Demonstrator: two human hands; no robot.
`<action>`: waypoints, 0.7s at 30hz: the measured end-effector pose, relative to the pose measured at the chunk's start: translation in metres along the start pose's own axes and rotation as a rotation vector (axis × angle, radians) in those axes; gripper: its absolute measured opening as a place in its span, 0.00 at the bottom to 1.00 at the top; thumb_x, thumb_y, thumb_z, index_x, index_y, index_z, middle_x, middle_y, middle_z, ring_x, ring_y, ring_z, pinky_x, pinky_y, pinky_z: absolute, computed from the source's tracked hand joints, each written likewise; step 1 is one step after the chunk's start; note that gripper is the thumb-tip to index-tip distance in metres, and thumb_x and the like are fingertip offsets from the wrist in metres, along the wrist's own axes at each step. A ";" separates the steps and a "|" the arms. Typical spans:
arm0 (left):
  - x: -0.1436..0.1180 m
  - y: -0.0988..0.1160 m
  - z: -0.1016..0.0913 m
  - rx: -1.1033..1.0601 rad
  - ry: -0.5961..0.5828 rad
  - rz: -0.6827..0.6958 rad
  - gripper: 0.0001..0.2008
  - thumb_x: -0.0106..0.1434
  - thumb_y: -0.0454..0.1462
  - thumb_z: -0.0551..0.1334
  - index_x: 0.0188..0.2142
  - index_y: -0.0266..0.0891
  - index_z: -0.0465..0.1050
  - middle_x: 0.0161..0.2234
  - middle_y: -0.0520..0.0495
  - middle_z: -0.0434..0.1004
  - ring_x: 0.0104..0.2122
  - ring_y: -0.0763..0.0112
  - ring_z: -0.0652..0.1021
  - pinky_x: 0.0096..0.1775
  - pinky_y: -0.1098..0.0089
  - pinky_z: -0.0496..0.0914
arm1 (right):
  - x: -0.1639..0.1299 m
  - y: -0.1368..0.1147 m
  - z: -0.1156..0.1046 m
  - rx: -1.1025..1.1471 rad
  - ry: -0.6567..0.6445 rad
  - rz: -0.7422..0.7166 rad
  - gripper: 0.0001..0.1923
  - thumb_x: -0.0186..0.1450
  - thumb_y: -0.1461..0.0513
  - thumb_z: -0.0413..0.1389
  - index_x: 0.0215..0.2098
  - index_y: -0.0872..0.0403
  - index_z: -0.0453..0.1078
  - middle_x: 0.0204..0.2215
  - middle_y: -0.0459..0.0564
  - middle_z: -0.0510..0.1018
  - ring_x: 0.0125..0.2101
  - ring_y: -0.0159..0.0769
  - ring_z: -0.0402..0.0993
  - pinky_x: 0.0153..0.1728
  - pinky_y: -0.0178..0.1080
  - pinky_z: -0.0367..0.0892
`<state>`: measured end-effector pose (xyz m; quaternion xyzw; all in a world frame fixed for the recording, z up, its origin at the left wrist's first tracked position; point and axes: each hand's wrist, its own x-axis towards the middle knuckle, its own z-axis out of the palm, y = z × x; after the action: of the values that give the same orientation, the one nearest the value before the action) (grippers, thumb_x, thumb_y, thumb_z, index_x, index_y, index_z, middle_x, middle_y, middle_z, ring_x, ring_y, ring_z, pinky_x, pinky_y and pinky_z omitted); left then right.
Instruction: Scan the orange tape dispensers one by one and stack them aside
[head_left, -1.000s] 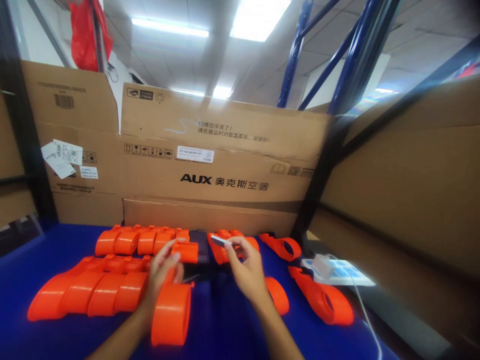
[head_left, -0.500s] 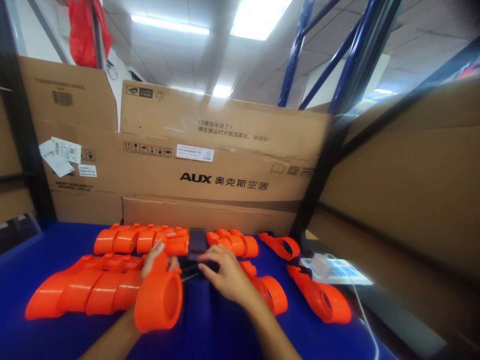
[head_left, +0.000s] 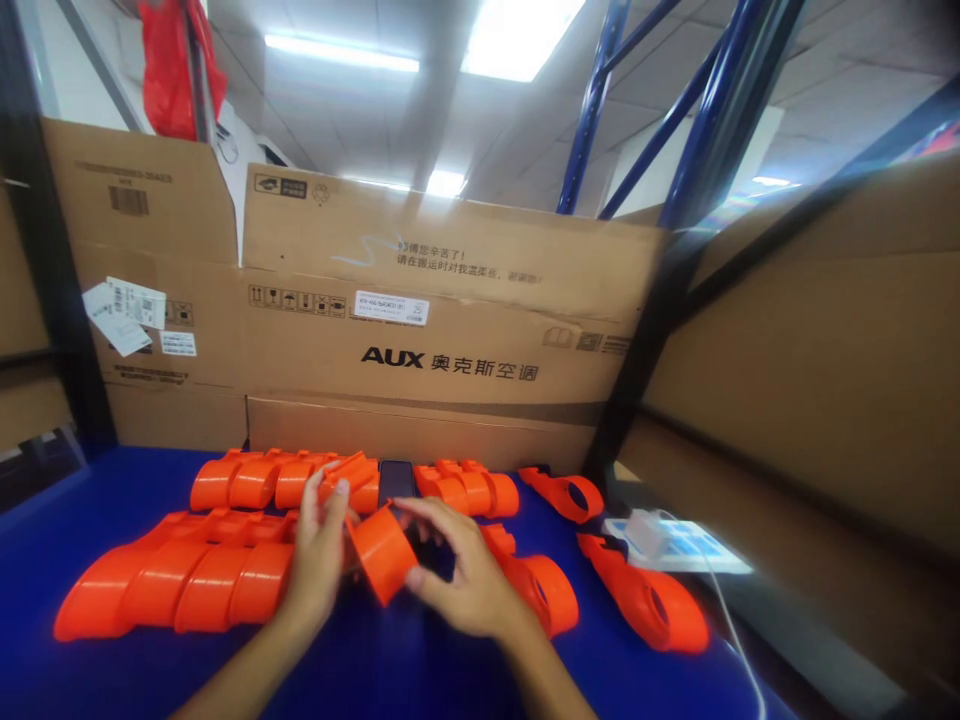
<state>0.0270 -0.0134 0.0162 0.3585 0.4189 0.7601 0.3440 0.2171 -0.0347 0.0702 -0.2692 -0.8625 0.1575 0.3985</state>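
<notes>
Between my two hands is an orange plastic holder (head_left: pixel 384 555) with a wide ring end, tilted and raised off the blue surface. My left hand (head_left: pixel 319 550) grips its narrower upper part, thumb up. On the ring's right side, my right hand (head_left: pixel 465 570) has its thumb at the lower edge and its index finger near the top. Something dark shows under the right fingers, too blurred to name. Behind the hands lies a dark, flat, phone-like object (head_left: pixel 396 480). Left of them is a front row of matching orange holders (head_left: pixel 206 585), partly covered by my left arm.
More orange holders stand in a back row (head_left: pixel 251 482) and right of the phone-like object (head_left: pixel 465 488). Single ones with black ends (head_left: pixel 645 600) lie at the right. A white-and-blue box (head_left: pixel 679 542) with a white cable is beyond. Cardboard (head_left: pixel 450 330) walls the back.
The orange holder has been turned and raised, its ring now between my hands instead of low at the left. My right hand has moved from a dark thin piece onto the ring.
</notes>
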 end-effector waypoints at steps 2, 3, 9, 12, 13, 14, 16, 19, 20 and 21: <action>0.003 -0.002 -0.001 -0.009 -0.011 -0.009 0.35 0.57 0.57 0.64 0.59 0.46 0.63 0.33 0.49 0.76 0.28 0.65 0.77 0.30 0.68 0.72 | -0.001 -0.005 0.008 -0.056 -0.004 -0.033 0.39 0.58 0.51 0.65 0.65 0.49 0.59 0.54 0.54 0.75 0.50 0.47 0.73 0.50 0.47 0.69; 0.004 -0.003 -0.001 -0.019 -0.013 -0.015 0.35 0.57 0.56 0.64 0.60 0.47 0.62 0.34 0.49 0.76 0.29 0.66 0.77 0.29 0.69 0.71 | -0.002 -0.006 0.012 -0.088 0.008 -0.044 0.40 0.58 0.52 0.65 0.65 0.49 0.58 0.56 0.55 0.74 0.52 0.48 0.72 0.53 0.48 0.68; 0.001 0.001 -0.003 -0.065 -0.128 -0.121 0.35 0.59 0.57 0.62 0.62 0.49 0.59 0.27 0.54 0.73 0.15 0.76 0.68 0.17 0.76 0.62 | -0.003 -0.004 0.013 -0.175 0.143 -0.077 0.31 0.62 0.60 0.59 0.63 0.50 0.62 0.53 0.54 0.77 0.50 0.46 0.75 0.53 0.46 0.69; -0.002 0.007 -0.002 -0.100 -0.223 -0.121 0.34 0.62 0.57 0.59 0.64 0.49 0.57 0.43 0.40 0.79 0.20 0.73 0.75 0.18 0.74 0.66 | 0.000 0.001 -0.008 -0.239 0.268 -0.007 0.26 0.64 0.60 0.56 0.60 0.51 0.65 0.54 0.54 0.76 0.52 0.46 0.74 0.54 0.47 0.68; -0.002 0.008 -0.001 -0.107 -0.232 -0.114 0.34 0.63 0.56 0.58 0.64 0.48 0.57 0.47 0.37 0.78 0.22 0.71 0.77 0.18 0.74 0.67 | 0.001 0.003 -0.017 -0.264 0.330 0.027 0.24 0.65 0.60 0.55 0.59 0.51 0.66 0.54 0.55 0.76 0.52 0.46 0.74 0.54 0.47 0.68; -0.002 0.008 -0.001 -0.108 -0.228 -0.107 0.33 0.63 0.56 0.58 0.63 0.47 0.58 0.48 0.36 0.78 0.23 0.71 0.77 0.18 0.74 0.66 | 0.003 0.005 -0.027 -0.295 0.408 0.070 0.23 0.66 0.60 0.53 0.59 0.51 0.66 0.53 0.55 0.77 0.52 0.46 0.74 0.53 0.46 0.68; -0.002 0.007 -0.002 -0.099 -0.204 -0.097 0.31 0.63 0.55 0.58 0.61 0.45 0.61 0.45 0.36 0.79 0.22 0.71 0.76 0.17 0.75 0.65 | 0.004 0.010 -0.050 -0.368 0.555 0.173 0.21 0.68 0.57 0.51 0.59 0.52 0.66 0.52 0.56 0.77 0.51 0.46 0.74 0.51 0.46 0.68; -0.002 0.005 -0.003 -0.086 -0.183 -0.086 0.29 0.63 0.54 0.59 0.60 0.46 0.63 0.44 0.40 0.79 0.20 0.74 0.75 0.16 0.77 0.63 | 0.000 0.025 -0.086 -0.580 0.610 0.388 0.23 0.70 0.53 0.48 0.59 0.53 0.65 0.53 0.56 0.75 0.52 0.48 0.72 0.51 0.46 0.67; -0.002 0.005 -0.003 -0.083 -0.189 -0.086 0.29 0.63 0.54 0.59 0.60 0.46 0.63 0.44 0.41 0.79 0.20 0.75 0.74 0.15 0.77 0.63 | -0.004 0.032 -0.096 -0.666 0.575 0.503 0.23 0.70 0.52 0.47 0.60 0.52 0.64 0.53 0.56 0.75 0.52 0.49 0.73 0.50 0.46 0.67; -0.003 0.004 -0.003 -0.079 -0.199 -0.089 0.29 0.63 0.53 0.60 0.60 0.47 0.63 0.44 0.42 0.79 0.20 0.75 0.74 0.15 0.77 0.62 | -0.007 0.039 -0.105 -0.740 0.522 0.626 0.24 0.71 0.50 0.46 0.60 0.51 0.64 0.53 0.56 0.76 0.50 0.50 0.74 0.47 0.46 0.68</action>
<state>0.0246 -0.0188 0.0181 0.3995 0.3678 0.7207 0.4310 0.3155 -0.0016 0.1135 -0.6652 -0.6116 -0.1173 0.4119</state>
